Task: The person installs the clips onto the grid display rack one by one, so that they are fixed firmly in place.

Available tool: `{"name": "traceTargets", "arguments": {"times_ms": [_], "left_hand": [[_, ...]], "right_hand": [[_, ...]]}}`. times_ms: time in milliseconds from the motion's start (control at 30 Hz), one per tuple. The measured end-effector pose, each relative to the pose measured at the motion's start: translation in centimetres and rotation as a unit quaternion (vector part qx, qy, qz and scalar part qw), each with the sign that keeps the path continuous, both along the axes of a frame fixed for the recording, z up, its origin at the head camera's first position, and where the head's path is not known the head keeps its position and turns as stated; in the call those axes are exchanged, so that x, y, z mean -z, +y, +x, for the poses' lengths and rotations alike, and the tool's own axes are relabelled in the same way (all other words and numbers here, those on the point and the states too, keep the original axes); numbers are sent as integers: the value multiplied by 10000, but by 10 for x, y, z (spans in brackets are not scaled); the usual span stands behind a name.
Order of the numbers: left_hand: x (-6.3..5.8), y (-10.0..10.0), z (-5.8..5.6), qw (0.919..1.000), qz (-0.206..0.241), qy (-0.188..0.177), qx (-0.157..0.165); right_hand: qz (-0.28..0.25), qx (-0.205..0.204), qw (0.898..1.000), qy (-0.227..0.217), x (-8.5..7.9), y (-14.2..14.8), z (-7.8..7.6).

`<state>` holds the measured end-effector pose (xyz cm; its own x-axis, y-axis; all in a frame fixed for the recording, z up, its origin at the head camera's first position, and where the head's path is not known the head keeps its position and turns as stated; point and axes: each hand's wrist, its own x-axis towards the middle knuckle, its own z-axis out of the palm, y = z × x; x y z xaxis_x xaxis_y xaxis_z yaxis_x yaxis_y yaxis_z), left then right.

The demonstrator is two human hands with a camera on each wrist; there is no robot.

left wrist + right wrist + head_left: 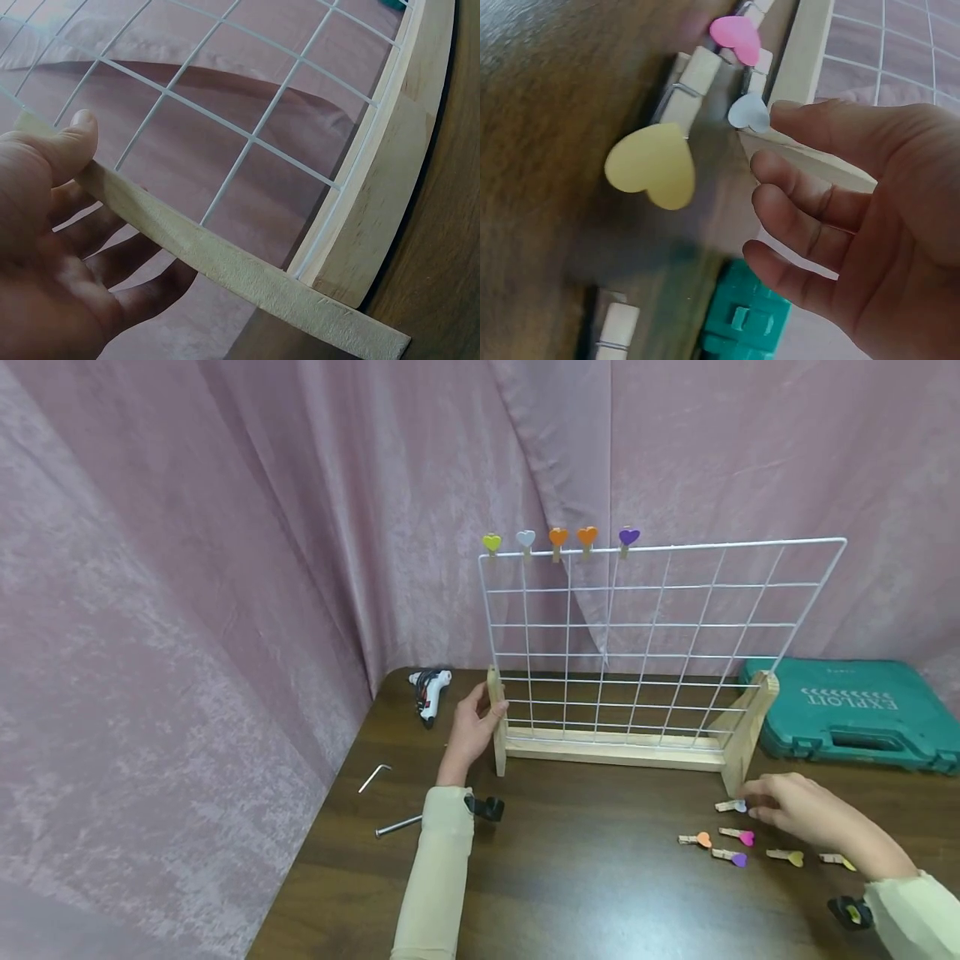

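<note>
The pale-blue heart peg (731, 807) by our loosely spread right hand (806, 821) looks light and stiff; we'd pinch its wooden tail. Our left hand (471, 727) grips the rack's post (496, 718).

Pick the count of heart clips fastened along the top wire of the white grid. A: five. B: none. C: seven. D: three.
A: the head view shows five heart clips on the top wire of the grid, coloured yellow, pale blue, orange, orange and purple.

Head view looks down over the wire grid rack (645, 643); both wrist views sit close beside it.
</note>
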<state>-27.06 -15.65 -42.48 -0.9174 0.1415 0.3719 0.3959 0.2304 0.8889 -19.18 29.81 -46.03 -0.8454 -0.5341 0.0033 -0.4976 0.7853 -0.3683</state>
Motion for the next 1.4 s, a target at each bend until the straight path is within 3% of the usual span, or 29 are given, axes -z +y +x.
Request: {"name": "traceTargets", "arguments": {"times_ms": [300,767,1067,1200,1400], "left_hand": [[2,2,0,10000,51,41,51],[7,3,3,9999,103,19,46],[7,2,3,9998,158,101,32],[6,1,2,9998,156,80,39],[4,1,0,9999,109,121,-12]], "right_hand": [[134,246,9992,-273,10,2,2],[185,496,9986,-40,17,-4,8],[-977,274,9939,428,10,-6,15],[-1662,404,9829,675,0,-12,20],[-2464,506,9645,799,-31,-24,26]]}}
